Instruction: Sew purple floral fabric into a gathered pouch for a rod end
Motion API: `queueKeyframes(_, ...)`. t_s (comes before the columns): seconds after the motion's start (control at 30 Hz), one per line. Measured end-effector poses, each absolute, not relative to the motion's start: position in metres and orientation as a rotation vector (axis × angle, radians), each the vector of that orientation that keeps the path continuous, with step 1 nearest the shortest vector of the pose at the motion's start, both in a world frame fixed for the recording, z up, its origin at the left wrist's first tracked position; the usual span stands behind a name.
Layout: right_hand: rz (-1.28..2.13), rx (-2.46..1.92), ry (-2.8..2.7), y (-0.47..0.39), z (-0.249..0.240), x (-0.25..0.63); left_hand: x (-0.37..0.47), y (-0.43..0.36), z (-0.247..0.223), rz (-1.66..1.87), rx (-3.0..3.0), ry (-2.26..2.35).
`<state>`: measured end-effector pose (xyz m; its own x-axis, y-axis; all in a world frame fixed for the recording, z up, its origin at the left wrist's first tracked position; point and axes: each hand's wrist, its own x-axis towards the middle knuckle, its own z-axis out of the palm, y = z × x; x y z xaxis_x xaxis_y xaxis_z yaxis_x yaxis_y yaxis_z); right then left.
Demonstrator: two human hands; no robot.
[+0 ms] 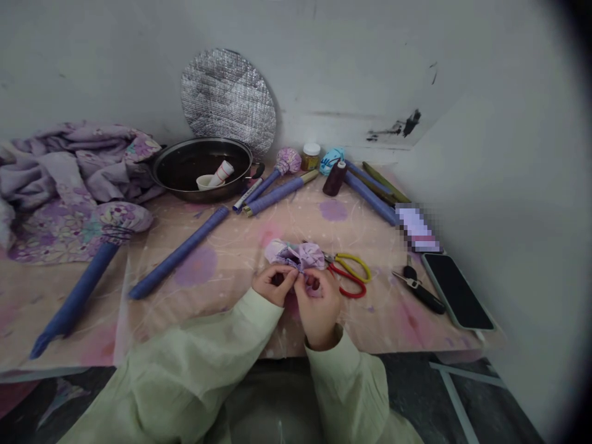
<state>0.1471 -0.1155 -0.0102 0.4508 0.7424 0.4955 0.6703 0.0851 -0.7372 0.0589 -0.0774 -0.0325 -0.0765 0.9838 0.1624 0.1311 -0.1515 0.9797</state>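
Note:
Both hands meet over the table's front middle, fingertips pinched together on a gathered piece of purple floral fabric. My left hand is closed on its near left edge. My right hand pinches the same edge from the right, with a bit of cloth showing by its fingers. Whether a needle or thread sits between the fingertips is too small to tell. Just right of the fabric lie scissors with one red and one yellow handle; their blades are partly hidden by the cloth and my right hand.
Blue-wrapped sticks lie about, one topped by a tied fabric bundle. Behind stand a black pan, a foil disc, a jar and a dark thread spool. Keys and a phone lie right; crumpled cloth left.

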Motion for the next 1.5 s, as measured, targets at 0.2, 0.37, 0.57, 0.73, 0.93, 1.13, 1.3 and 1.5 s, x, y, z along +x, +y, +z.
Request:
queueKeyframes(0.2,0.090,-1.670,-1.166,-0.117,-0.015,0.140,0.051,-0.077,-0.035,1.408,1.605,1.257)
queueKeyframes(0.37,0.206,-1.651,-1.074,-0.113,-0.018,0.147,0.049,-0.081,-0.037,1.521,1.659,1.202)
queueKeyframes(0.57,0.325,-1.618,-1.039,-0.108,-0.024,0.164,0.043,-0.082,-0.042,1.558,1.578,1.184)
queueKeyframes(0.73,0.317,-1.596,-1.138,-0.107,-0.022,0.160,0.039,-0.080,-0.041,1.563,1.489,1.154)
queueKeyframes(0.93,0.235,-1.639,-1.243,-0.107,-0.019,0.156,0.032,-0.088,-0.025,1.682,1.578,1.094)
queueKeyframes(1.13,0.086,-1.688,-1.240,-0.107,-0.020,0.159,0.006,-0.099,-0.006,1.766,1.672,1.010)
queueKeyframes(1.3,0.037,-1.696,-1.212,-0.106,-0.020,0.158,-0.022,-0.106,0.000,1.795,1.695,1.009)
queueKeyframes(1.5,0.067,-1.667,-1.229,-0.105,-0.018,0.157,-0.046,-0.109,-0.006,1.867,1.682,1.001)
